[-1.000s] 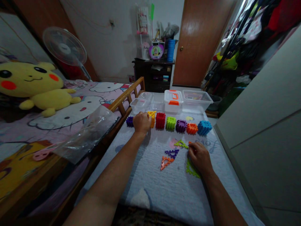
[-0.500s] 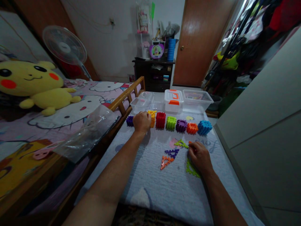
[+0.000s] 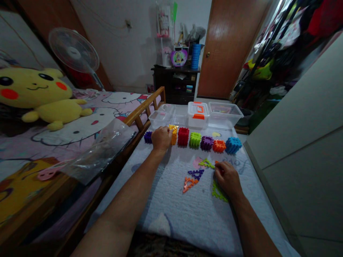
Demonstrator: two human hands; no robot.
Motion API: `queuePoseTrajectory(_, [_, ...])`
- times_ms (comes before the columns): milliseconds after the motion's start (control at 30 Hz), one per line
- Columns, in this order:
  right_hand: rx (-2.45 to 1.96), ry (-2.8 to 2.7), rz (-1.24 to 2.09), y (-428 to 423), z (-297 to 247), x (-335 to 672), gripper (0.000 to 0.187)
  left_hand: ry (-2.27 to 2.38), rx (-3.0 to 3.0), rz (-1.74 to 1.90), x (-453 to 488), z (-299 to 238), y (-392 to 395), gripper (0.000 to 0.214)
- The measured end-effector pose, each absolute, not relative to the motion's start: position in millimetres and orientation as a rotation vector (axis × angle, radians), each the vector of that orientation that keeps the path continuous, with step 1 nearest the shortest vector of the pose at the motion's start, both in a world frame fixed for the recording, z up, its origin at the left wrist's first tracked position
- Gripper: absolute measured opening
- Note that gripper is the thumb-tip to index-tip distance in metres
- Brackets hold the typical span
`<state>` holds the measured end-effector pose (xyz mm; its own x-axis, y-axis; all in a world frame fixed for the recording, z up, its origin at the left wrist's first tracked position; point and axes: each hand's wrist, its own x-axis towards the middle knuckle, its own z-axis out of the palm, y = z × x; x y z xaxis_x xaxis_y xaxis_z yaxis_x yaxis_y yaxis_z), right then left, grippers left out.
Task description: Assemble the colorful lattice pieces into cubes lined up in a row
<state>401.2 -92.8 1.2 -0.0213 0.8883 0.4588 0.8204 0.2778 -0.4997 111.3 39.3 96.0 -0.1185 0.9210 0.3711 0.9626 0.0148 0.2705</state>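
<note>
My left hand (image 3: 161, 138) is closed at the left side of a stack of yellow interlocking toy pieces (image 3: 174, 135), its fingertips on the stack. A dark purple stack (image 3: 148, 137) stands just left of that hand. My right hand (image 3: 228, 178) has its fingers bent in a pinch at an orange interlocking piece (image 3: 216, 162), mostly hidden under the fingers. Touching its wrist side is a lime green toothed piece (image 3: 219, 192), partly covered. Left of the fingers lie a lime green triangle (image 3: 205, 163), a purple triangle (image 3: 197, 174) and an orange triangle (image 3: 189, 185).
Stacks in red (image 3: 183, 137), green (image 3: 195, 140), purple (image 3: 207, 143), orange (image 3: 219, 146) and blue (image 3: 233, 145) continue the row. Behind stand a lidded box (image 3: 198, 119) with orange latches and an open clear bin (image 3: 226, 119). A wooden bed rail (image 3: 144, 107) borders the left.
</note>
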Motion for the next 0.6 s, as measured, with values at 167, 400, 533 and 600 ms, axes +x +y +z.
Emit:
queuePoseTrajectory(167, [-1.547,-1.834,0.123,-92.5,-0.5,402.3,0.013,-2.175,-2.029,-0.724,111.1,96.4,38.8,0.031])
queuePoseTrajectory(400, [-1.544,-1.827,0.141,-92.8,1.1,401.5,0.012,-2.139,-2.048,-0.716,109.5,93.6,40.9,0.022])
queuePoseTrajectory(533, [-1.546,-1.826,0.126,-92.3,0.7,402.3,0.012,-2.092,-2.059,-0.759,106.9,93.8,41.8,0.022])
queuePoseTrajectory(600, [-1.55,-1.83,0.126,-92.2,-0.1,402.9,0.013,-2.073,-2.074,-0.791,106.0,95.3,40.8,0.022])
